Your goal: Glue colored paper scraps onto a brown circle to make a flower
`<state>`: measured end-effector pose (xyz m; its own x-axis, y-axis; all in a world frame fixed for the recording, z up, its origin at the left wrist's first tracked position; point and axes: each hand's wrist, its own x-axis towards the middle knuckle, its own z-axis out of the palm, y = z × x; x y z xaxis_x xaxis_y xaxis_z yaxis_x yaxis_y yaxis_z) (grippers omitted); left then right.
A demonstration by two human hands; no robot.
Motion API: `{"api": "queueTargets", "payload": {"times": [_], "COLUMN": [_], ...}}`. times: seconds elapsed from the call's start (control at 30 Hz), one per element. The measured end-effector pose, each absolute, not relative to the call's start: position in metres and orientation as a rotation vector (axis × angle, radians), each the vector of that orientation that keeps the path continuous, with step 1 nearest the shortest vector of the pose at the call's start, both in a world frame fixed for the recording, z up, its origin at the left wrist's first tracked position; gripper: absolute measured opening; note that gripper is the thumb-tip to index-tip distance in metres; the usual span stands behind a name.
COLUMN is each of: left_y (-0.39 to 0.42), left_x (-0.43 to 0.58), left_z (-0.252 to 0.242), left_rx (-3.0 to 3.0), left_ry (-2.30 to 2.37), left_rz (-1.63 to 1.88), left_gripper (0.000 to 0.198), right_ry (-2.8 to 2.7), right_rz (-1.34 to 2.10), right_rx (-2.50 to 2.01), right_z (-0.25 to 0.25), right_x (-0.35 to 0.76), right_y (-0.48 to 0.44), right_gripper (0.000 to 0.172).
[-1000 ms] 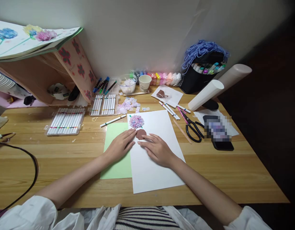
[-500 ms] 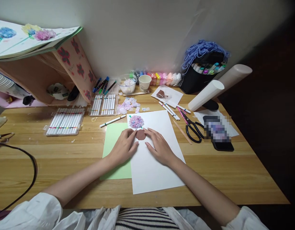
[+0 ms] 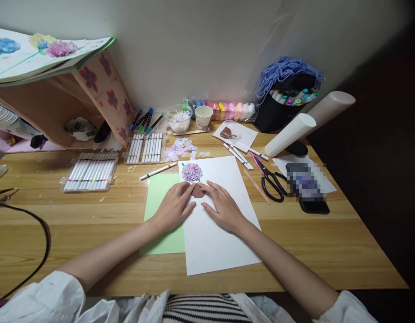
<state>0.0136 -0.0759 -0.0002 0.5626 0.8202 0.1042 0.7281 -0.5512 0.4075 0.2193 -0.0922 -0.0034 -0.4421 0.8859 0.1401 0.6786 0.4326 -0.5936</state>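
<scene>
A flattened piece of brown clay (image 3: 198,191) lies on a white sheet of paper (image 3: 221,242), just below a round flower of pink, purple and blue paper bits (image 3: 192,172). My left hand (image 3: 172,208) touches the clay's upper left edge with its fingertips, thumb apart below. From the other side my right hand (image 3: 224,208) rests its fingertips on the top of the clay, its thumb also held away. Both hands have their fingers stretched out and cover parts of the clay's rim. A green sheet (image 3: 163,242) lies partly under the white one and my left hand.
Behind are torn paper pieces (image 3: 180,148), a paper cup (image 3: 204,117), and marker cases (image 3: 91,172). To the right lie black-handled scissors (image 3: 273,184), a wooden stick (image 3: 257,186), a phone (image 3: 313,206) and a white roll (image 3: 290,134). A black cable (image 3: 46,233) curves at left.
My right fingertips have shifted slightly left and now meet over the clay's top edge, close to the left fingertips. The left hand stays nearly in place.
</scene>
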Motion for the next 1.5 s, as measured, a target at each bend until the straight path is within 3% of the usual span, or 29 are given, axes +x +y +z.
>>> {"api": "queueTargets", "payload": {"times": [0.47, 0.77, 1.03, 1.27, 1.5], "left_y": [-0.075, -0.066, -0.064, -0.063, -0.063], "left_x": [0.007, 0.014, 0.015, 0.016, 0.017], "left_z": [0.003, -0.001, 0.002, -0.003, -0.004], "left_rx": [2.742, 2.785, 2.831, 2.878, 2.892], "left_ry": [1.039, 0.868, 0.861, 0.88, 0.883], "left_rz": [0.153, 0.139, 0.181, 0.119, 0.103], "left_gripper": [0.071, 0.072, 0.074, 0.074, 0.074], "right_ry": [-2.182, -1.247, -1.109, -1.509, -1.536], "right_rz": [0.421, -0.255, -0.24, -0.161, -0.07], "right_rx": [-1.24, -2.178, -2.246, -2.228, -2.253], "right_z": [-0.003, -0.011, -0.016, -0.015, -0.023], "right_x": [0.225, 0.321, 0.362, 0.404, 0.406], "right_y": [-0.096, -0.067, -0.073, -0.113, -0.12], "right_gripper": [0.047, 0.048, 0.059, 0.045, 0.043]}}
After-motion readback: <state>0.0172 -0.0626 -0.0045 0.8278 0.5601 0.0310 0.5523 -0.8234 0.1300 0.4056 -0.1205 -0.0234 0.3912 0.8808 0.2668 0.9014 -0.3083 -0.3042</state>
